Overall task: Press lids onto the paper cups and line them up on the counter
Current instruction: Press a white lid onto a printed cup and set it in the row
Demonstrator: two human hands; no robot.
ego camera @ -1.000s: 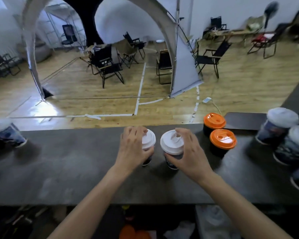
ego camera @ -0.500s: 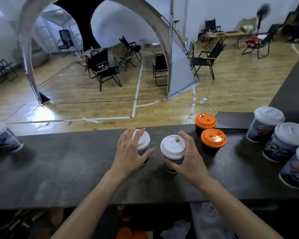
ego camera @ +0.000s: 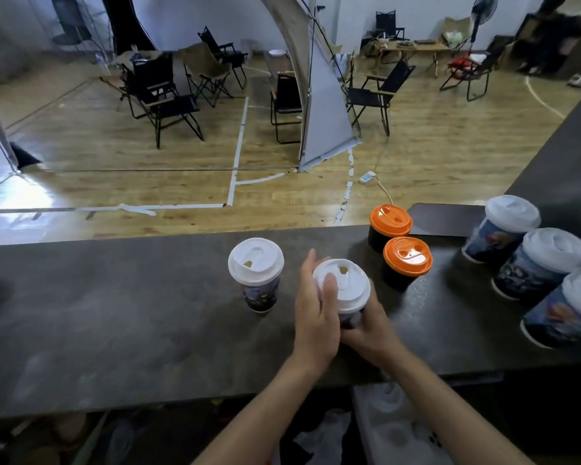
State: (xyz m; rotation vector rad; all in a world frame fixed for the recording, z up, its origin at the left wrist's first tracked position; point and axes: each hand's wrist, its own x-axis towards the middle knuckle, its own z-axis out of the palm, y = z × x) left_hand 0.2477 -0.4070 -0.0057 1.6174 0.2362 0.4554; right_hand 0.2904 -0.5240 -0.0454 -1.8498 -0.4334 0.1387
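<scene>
Two hands grasp one cup (ego camera: 349,319) at the counter (ego camera: 114,313). The left hand (ego camera: 314,317) curls round its left side, fingers reaching behind, thumb lying on the white lid (ego camera: 349,290). The right hand (ego camera: 374,330) wraps the body under the lid's rim from the near right. The base is hidden, so I cannot tell whether it rests on the counter.

A free cup (ego camera: 256,273), white-lidded, stands upright just left of the left fingers, untouched. Two orange cups (ego camera: 407,260) stand close together just beyond the right fingers. Three big cups (ego camera: 544,263) line up well right of them.
</scene>
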